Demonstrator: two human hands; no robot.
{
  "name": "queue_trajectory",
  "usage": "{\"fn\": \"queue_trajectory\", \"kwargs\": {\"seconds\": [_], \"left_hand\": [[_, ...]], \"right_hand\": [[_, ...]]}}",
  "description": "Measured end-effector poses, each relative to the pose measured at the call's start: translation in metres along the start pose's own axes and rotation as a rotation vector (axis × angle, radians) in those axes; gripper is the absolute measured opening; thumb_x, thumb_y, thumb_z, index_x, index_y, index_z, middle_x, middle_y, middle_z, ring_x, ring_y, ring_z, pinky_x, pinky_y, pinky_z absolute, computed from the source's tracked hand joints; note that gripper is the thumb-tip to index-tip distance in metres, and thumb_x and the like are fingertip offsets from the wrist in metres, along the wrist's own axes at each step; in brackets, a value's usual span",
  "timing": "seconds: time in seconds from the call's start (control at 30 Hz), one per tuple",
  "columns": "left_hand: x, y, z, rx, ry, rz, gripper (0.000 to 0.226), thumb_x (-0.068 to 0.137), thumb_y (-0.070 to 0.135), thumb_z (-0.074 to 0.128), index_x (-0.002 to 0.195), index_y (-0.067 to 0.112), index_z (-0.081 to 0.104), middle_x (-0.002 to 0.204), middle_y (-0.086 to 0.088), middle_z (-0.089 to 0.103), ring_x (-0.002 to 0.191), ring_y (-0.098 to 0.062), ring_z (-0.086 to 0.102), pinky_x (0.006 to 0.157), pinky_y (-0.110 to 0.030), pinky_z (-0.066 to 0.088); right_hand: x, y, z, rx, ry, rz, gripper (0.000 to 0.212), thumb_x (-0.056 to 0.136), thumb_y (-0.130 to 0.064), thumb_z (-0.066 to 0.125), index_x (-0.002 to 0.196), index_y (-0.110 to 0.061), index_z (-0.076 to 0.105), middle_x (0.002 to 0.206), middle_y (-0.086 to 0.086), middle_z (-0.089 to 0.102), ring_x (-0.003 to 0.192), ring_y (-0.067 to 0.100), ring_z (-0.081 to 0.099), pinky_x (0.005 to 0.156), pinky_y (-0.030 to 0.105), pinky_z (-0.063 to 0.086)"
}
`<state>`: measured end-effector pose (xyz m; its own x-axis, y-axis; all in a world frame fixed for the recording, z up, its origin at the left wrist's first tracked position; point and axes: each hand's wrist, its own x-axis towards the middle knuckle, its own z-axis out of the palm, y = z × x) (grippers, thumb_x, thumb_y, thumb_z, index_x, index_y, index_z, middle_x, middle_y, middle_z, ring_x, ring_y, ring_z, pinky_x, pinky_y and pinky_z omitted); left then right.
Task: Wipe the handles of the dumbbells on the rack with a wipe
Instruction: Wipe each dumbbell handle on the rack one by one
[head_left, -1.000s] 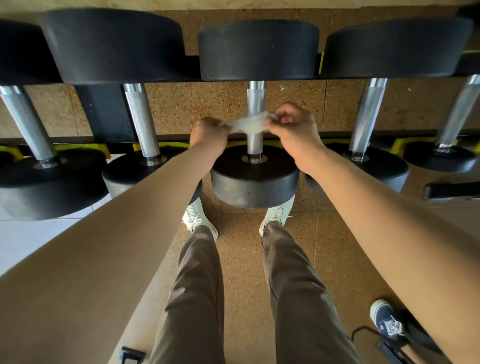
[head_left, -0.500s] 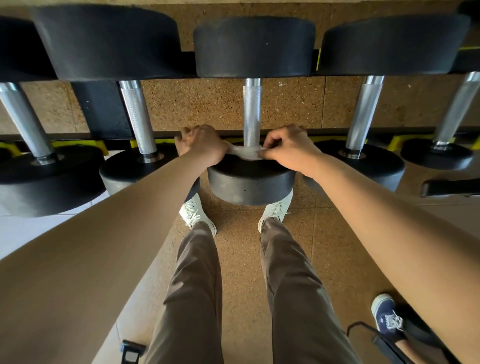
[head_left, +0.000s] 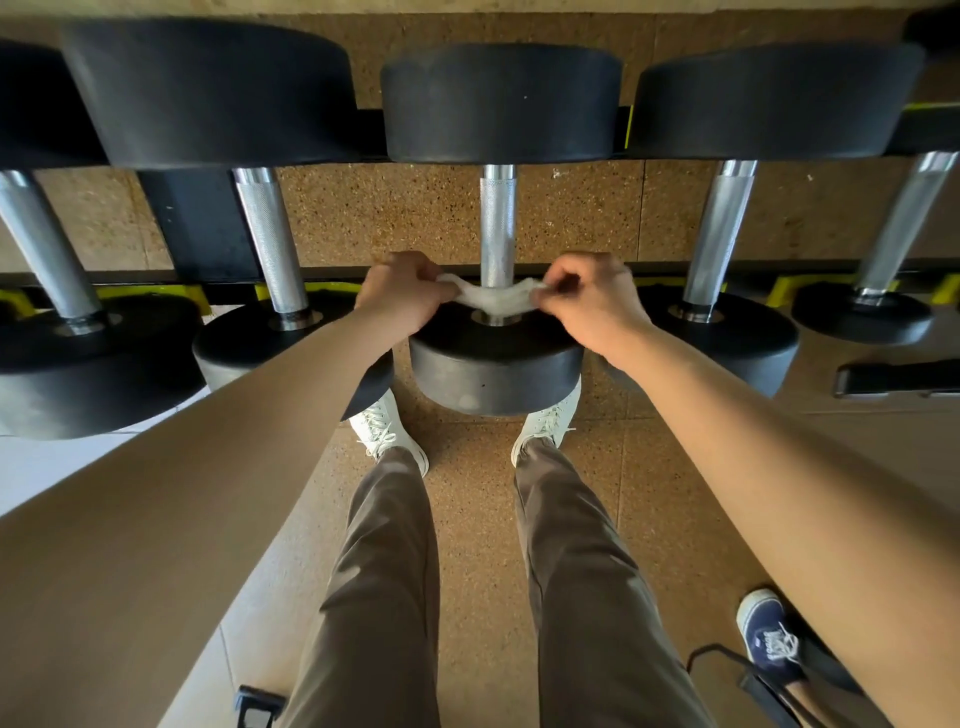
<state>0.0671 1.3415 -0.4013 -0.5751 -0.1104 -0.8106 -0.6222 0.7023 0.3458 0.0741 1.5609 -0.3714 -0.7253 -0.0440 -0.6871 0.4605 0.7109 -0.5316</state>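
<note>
White wipe (head_left: 493, 300) lies stretched across low end of handle (head_left: 497, 223) of centre dumbbell (head_left: 493, 366), just above its near head. Left hand (head_left: 400, 291) and right hand (head_left: 592, 297) each pinch one end; both grips clamped on wipe.

Arms (head_left: 218, 493) bare along whole visible length. Left hand (head_left: 400, 291) and right hand (head_left: 592, 301) bare. Trousers (head_left: 384, 571): grey-brown taupe, plain smooth fabric, straight legs, soft lengthwise folds, hems falling over shoe tops. Left sneaker (head_left: 384, 434) and right sneaker (head_left: 548, 421): off-white lace-up canvas, white laces criss-crossed, pale sole edge; toes partly hidden under dumbbell heads.
</note>
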Motion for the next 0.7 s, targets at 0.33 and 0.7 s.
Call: {"fn": "queue_trajectory", "kwargs": {"seconds": [0.33,0.7], "left_hand": [[-0.005,0.022,-0.011,-0.614,0.003,-0.079,0.017,0.098,0.027,0.062,0.109,0.019,0.070,0.094,0.004,0.075,0.080,-0.009,0.068,0.069,-0.021,0.050],[0.007,0.066,-0.013,-1.171,-0.258,-0.214,0.041,0.103,0.038,0.048,0.126,0.008,0.063,0.115,-0.015,0.074,0.108,-0.030,0.071,0.092,-0.044,0.056]], "right_hand": [[0.021,0.003,-0.032,0.760,0.354,0.226,0.013,0.088,-0.008,0.068,0.083,-0.016,0.060,0.117,0.010,0.068,0.103,0.024,0.071,0.084,0.034,0.061],[0.047,-0.056,0.002,1.211,-0.116,0.269,0.033,0.103,-0.022,0.047,0.132,-0.011,0.057,0.128,0.009,0.068,0.121,0.024,0.062,0.109,0.045,0.043]]}}
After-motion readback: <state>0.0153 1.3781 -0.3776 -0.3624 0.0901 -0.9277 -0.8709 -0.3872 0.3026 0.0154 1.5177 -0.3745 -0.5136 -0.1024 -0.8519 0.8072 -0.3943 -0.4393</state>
